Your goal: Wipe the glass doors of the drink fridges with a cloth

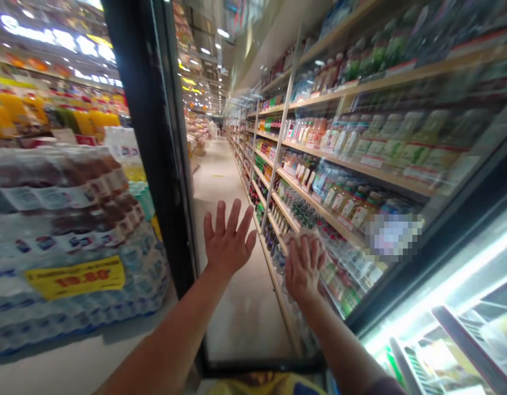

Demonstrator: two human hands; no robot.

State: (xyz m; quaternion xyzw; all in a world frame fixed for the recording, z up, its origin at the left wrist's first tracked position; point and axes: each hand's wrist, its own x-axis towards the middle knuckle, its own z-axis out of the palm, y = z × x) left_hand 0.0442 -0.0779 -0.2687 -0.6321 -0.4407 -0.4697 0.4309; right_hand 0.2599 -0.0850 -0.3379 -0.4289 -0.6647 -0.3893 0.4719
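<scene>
Both my hands are up against a glass fridge door (237,307) with a black frame. My left hand (227,241) is open, fingers spread, palm flat on the glass near the left frame post. My right hand (303,266) lies flat on the glass a little to the right and lower, fingers stretched out and close together. A pale blurred patch sits at its fingertips; I cannot make out what it is. The glass shows a long aisle and shelves of bottled drinks (344,159).
The door's black frame post (155,137) stands left. Beyond it are stacked packs of bottled water (84,219) with a yellow price tag (74,278). At the lower right the lit fridge interior (455,334) shows wire shelves and packaged goods.
</scene>
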